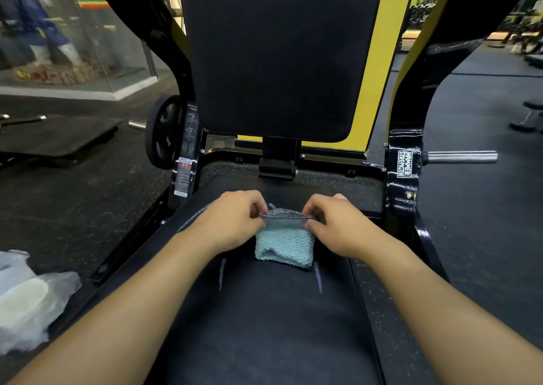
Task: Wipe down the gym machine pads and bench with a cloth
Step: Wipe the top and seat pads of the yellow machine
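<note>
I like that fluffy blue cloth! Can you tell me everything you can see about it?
The cloth is light blue and looks soft, with a bumpy woven texture. It is small and folded, and its top edge shows a grey, mesh-like side turned over. It lies on the black seat pad of the gym machine, below the upright back pad. The left hand and the right hand pinch its top edge from either side with their fingers, lifting that edge slightly while the rest stays on the pad.

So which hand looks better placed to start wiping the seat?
Neither clearly: left hand and right hand each pinch a top corner of the folded light-blue cloth lying on the black padded seat.
</note>
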Demonstrator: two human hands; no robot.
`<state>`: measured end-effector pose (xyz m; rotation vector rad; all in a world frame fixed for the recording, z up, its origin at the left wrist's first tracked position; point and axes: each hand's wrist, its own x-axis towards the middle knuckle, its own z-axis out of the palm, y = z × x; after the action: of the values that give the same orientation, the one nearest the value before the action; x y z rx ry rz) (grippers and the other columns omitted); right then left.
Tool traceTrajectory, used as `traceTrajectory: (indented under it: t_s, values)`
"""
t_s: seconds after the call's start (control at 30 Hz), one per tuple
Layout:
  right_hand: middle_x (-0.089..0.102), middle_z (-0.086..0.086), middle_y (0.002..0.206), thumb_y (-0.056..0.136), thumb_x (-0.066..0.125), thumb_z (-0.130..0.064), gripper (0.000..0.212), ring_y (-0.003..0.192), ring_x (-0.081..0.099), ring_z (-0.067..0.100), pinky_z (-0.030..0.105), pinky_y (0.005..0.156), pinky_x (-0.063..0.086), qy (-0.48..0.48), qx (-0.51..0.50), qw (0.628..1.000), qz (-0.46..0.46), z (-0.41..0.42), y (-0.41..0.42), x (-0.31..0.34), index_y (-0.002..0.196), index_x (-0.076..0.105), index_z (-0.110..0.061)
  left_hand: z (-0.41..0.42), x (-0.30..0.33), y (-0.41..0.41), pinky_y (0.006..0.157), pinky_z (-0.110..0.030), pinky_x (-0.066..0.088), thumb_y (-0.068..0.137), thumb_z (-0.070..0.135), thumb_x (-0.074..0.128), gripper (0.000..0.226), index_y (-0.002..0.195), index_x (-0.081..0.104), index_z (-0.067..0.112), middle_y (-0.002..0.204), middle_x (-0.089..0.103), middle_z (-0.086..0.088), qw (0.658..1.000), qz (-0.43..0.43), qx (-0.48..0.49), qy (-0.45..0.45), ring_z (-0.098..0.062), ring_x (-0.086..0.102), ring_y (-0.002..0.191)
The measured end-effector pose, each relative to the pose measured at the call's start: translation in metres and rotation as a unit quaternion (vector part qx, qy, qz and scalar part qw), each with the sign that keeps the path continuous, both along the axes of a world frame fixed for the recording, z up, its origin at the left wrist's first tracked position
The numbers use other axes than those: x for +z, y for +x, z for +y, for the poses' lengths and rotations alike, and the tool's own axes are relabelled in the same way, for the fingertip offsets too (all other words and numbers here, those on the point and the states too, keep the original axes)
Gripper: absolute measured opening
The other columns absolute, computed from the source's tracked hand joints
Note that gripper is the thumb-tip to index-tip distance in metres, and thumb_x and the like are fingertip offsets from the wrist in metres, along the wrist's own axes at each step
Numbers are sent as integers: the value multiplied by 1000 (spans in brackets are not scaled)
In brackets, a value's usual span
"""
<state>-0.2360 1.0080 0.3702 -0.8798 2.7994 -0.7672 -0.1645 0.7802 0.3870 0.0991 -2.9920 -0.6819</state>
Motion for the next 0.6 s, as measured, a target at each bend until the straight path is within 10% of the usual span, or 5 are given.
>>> traceTrajectory:
  t_s: [0.33,0.6]
  values:
    - [57,-25,109,88,59,-8,41,111,39,0,5,94,29,41,124,991,4,25,45,3,113,71,-38,-22,-13,34,96,-31,49,90,19,59,32,97,72,47,104,60,30,988,-23,-141,-53,7,53,106]
    - [62,-22,97,89,48,-3,44,101,50,-7,5,80,34,-28,37,999,17,40,36,16,95,73,-38,8,-1,30,108,-31,42,98,34,58,24,117,67,45,129,57,28,977,56,-202,-41,3,48,126]
